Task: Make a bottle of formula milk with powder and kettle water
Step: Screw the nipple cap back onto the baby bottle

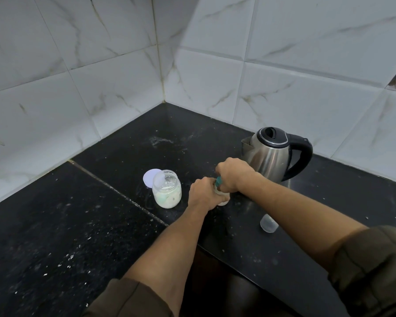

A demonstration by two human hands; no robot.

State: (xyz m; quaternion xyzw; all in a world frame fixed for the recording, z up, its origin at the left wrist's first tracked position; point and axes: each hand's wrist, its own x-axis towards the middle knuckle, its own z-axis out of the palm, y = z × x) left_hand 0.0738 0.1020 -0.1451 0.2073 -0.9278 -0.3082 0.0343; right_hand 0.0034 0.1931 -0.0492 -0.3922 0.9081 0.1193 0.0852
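Observation:
A small baby bottle (222, 201) stands on the black counter (78, 225), mostly hidden by both hands. My left hand (204, 193) wraps its body. My right hand (234, 175) closes over its top, where a teal collar (218, 180) shows between the fingers. To the left stands an open clear jar of white powder (167, 189), with its white lid (150, 177) lying flat behind it. The steel kettle (273, 154) with a black handle and shut lid stands behind my right hand.
A clear plastic cap (269, 223) stands on the counter under my right forearm. White powder specks are scattered over the counter. Marble-look tiled walls (124, 76) meet in a corner behind. The counter's front edge steps inward near my forearms.

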